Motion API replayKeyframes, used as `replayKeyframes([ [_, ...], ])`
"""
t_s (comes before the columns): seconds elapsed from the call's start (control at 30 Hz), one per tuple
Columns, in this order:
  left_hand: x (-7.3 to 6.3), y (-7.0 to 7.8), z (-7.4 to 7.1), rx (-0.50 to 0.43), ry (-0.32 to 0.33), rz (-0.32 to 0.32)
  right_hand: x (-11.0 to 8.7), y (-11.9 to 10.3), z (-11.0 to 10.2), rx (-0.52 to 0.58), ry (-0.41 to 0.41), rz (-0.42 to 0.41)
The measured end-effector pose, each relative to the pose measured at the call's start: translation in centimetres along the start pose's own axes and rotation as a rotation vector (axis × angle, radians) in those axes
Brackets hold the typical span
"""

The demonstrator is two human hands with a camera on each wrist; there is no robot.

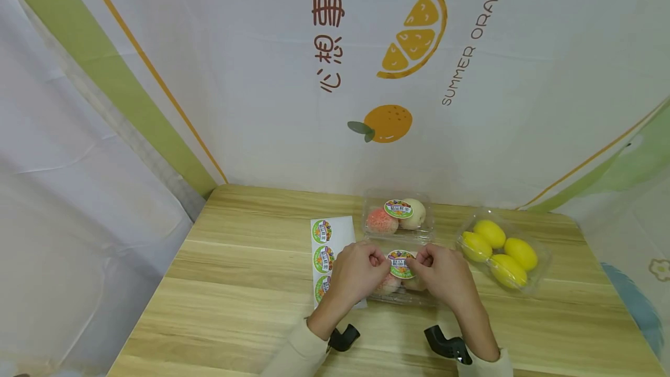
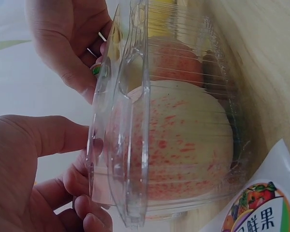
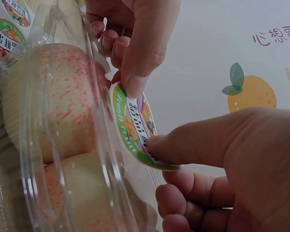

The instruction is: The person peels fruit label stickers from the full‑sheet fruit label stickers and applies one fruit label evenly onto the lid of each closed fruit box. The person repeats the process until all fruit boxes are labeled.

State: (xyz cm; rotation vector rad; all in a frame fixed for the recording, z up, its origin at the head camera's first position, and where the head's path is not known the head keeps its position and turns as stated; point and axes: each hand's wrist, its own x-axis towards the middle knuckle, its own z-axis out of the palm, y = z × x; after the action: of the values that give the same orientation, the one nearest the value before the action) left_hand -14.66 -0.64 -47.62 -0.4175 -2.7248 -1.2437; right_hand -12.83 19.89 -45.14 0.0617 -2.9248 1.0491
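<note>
A round fruit label sticker [image 1: 402, 264] with a green rim sits over a clear plastic clamshell box [image 1: 378, 244] holding peaches [image 2: 183, 140]. My left hand [image 1: 357, 267] pinches the sticker's left edge between thumb and fingers. On the opposite edge, my right hand [image 1: 446, 276] pinches it too, its thumb lying on the printed face in the right wrist view. The sticker [image 3: 128, 128] is tilted close to the lid there; whether it touches the plastic I cannot tell. Beside my left hand lies a white sheet of stickers [image 1: 342, 231], partly under the forearm.
Behind the box stands another clear box [image 1: 373, 201] with a pink and a pale peach and a label on its lid. To the right, a clear box [image 1: 541, 260] contains several lemons [image 1: 506, 270]. A printed white curtain [image 1: 262, 103] hangs behind the wooden table [image 1: 225, 284].
</note>
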Motion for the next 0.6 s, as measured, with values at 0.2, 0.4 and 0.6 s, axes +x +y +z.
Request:
replayKeyframes([
  [0.2,-0.03,0.03,0.01,0.011,0.001,0.002,-0.04,0.12,0.13,-0.011,0.006,-0.008],
  [0.4,-0.03,0.06,0.02,0.025,-0.005,-0.001,0.0,0.2,0.26,-0.023,0.013,-0.018],
  [0.6,-0.07,0.12,0.03,0.032,-0.005,0.001,0.03,0.15,0.22,-0.025,0.012,-0.017],
])
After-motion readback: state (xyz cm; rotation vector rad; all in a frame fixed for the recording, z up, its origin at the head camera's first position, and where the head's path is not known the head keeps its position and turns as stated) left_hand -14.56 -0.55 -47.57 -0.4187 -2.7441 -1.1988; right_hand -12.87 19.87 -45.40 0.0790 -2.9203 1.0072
